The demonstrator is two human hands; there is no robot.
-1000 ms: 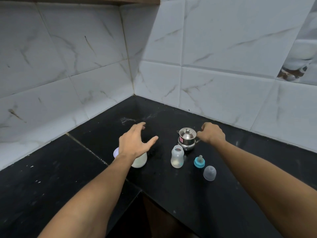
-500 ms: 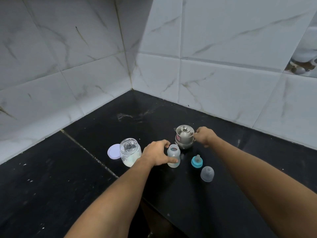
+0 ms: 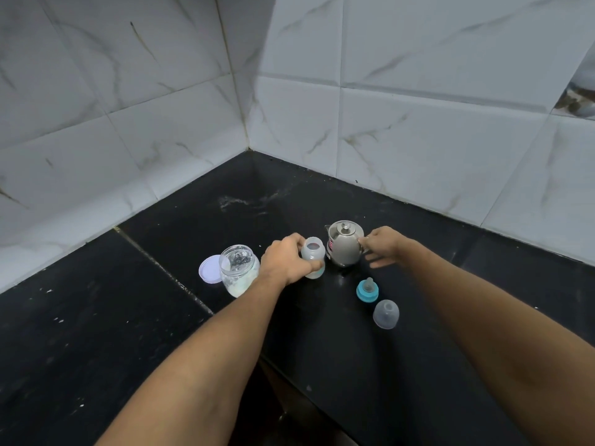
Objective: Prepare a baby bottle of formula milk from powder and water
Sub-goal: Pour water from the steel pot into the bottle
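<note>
At mid-frame our left hand [image 3: 285, 263] wraps the upright bottle [image 3: 314, 251]. Just right, our right hand [image 3: 384, 244] pinches the kettle [image 3: 343, 249] handle, spout facing the bottle.

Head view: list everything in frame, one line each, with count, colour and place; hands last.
baby bottle: one, translucent, uncapped, upright on the counter, centre.
steel kettle: one, silver, lidded, just right of the bottle.
glass jar: one, clear with white powder, open, left of the bottle.
jar lid: one, pale lilac-white, flat at the jar's left.
teat ring: one, teal with clear teat, in front of the kettle.
dome cap: one, clear, nearer than the teat ring.
counter: one, black.
wall tiles: several, white, marbled, meeting in a corner behind.
left hand: grips the bottle.
right hand: at the kettle's right side; grip unclear.
</note>
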